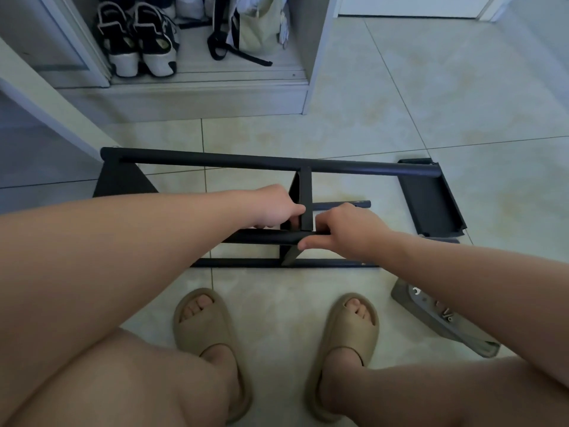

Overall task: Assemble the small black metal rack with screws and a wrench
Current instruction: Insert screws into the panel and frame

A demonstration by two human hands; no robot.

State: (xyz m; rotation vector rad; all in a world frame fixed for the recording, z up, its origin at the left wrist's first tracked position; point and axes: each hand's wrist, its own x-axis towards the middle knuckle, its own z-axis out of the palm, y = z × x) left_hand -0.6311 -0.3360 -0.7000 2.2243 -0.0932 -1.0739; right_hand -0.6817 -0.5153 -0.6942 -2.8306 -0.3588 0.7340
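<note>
**Right, both hands at the rack's centre post**

Starting at nine o'clock, a white cabinet door (46, 97) slants down until its edge almost meets the left end of the black rack (215, 160), so you have little room there. The shoes (138, 41) sit well clear at eleven o'clock, inside the cabinet.

The rack stands on the tile floor (400, 103) straight ahead of you. Its top bar runs from nine to three o'clock, and its left end panel (123, 180) is partly hidden by your forearm.

Your left hand (277, 204) has its fingers curled around the lower end of the centre post (306, 195), thumb against the post's edge. Just right of the post, your right hand (348, 229) grips the near bar (261, 237), thumb lying along it and fingers over the top. A lower bar (246, 262) lies on the floor below both hands.

At three o'clock the right end panel (431, 198) lies tilted, its corner beside the top bar's end; whether they are joined, you cannot tell.

At four o'clock a plastic bag (455, 334) holds the wrench (416, 291) and screws (446, 315), half under your right forearm. Your slippers (203, 322) stand at six o'clock, near the lower bar. Bare tile stretches from one to two o'clock.
</note>
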